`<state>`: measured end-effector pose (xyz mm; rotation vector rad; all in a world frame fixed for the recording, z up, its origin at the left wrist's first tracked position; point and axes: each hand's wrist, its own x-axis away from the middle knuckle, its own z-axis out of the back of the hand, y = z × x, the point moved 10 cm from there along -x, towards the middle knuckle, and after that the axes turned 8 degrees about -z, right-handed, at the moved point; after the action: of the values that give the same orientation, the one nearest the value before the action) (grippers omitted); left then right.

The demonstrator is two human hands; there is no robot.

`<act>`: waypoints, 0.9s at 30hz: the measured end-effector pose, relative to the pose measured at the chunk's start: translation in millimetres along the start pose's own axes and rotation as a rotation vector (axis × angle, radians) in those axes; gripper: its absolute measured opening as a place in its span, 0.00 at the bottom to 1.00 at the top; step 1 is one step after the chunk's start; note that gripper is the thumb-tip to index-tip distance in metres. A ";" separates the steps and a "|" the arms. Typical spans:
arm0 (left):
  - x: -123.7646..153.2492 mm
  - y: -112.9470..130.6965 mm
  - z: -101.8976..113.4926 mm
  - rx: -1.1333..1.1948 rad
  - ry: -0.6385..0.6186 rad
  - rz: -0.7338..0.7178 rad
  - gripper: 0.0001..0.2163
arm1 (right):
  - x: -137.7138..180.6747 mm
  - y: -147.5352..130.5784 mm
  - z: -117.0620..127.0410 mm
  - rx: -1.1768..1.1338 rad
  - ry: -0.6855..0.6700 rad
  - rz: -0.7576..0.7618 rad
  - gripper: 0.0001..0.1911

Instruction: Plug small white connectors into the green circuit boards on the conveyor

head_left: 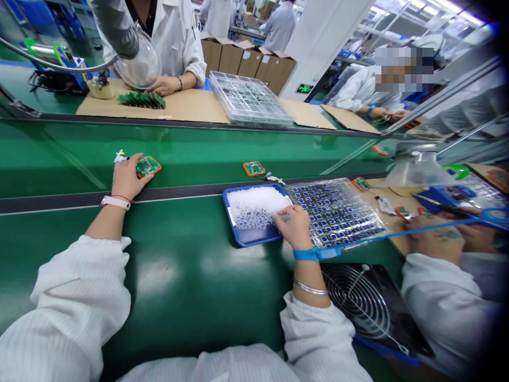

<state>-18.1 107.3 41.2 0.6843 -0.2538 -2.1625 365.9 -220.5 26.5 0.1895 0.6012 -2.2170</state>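
Observation:
On the green conveyor belt, my left hand [126, 179] has its thumb and fingers closed around the near-left side of a green circuit board [147, 166] with an orange frame. A white connector [120, 156] on wires pokes out beside that hand. My right hand [293, 225] is over the right side of a shallow blue tray [254, 243] full of small white plastic pieces [256, 204]. Its thumb and fingertips are pinched together; anything between them is too small to make out. Another orange-framed board [253, 168] with a wired connector lies on the belt behind the tray.
A clear blister tray [338, 212] of dark blue parts adjoins the blue tray. Below it sits a black fan with a wire guard [358, 300]. A co-worker's hands [437, 239] are at the right. Across the belt, a person sits near a clear compartment box [250, 98].

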 end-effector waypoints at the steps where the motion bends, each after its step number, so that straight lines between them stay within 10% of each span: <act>1: 1.5 -2.0 2.4 -0.007 0.024 0.012 0.29 | 0.0 -1.3 -0.2 0.007 0.009 -0.002 0.09; 27: 4.5 4.6 4.4 -0.131 0.086 -0.012 0.17 | 3.8 -5.0 3.2 -0.133 -0.181 0.106 0.06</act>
<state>-19.8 100.7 45.0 0.7031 -0.0614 -2.1335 359.8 -221.9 29.8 -0.0468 0.6211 -2.0564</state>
